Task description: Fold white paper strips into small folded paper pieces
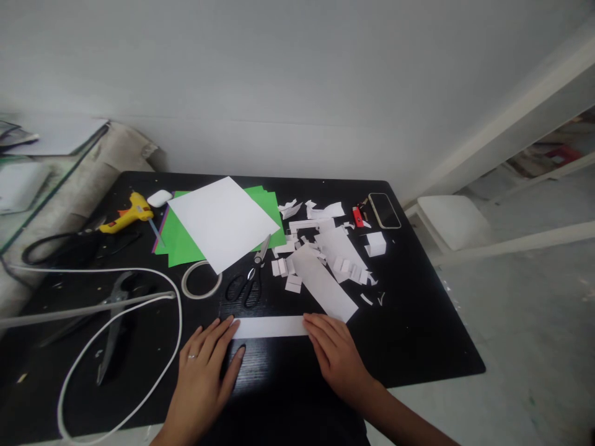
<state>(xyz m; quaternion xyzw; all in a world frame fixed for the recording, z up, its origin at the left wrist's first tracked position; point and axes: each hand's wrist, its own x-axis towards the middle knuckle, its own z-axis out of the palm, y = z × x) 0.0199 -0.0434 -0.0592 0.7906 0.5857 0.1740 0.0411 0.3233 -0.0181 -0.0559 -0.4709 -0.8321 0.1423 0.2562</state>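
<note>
**Flat work, slip risk**

Black table: white sheet lies towards the far side. Left hand: fingers loosely spread, thumb apart, tips on the strip's left end. Right hand: fingers close together over the other end; thumb hidden, cannot tell whether it pinches. Paper strip lies flat between them, at the table's near side. Scissors rest just beyond it. Risks, judged: uneven finger pressure could skew or crease the strip; a sideways slide could catch nearby scraps.
</note>
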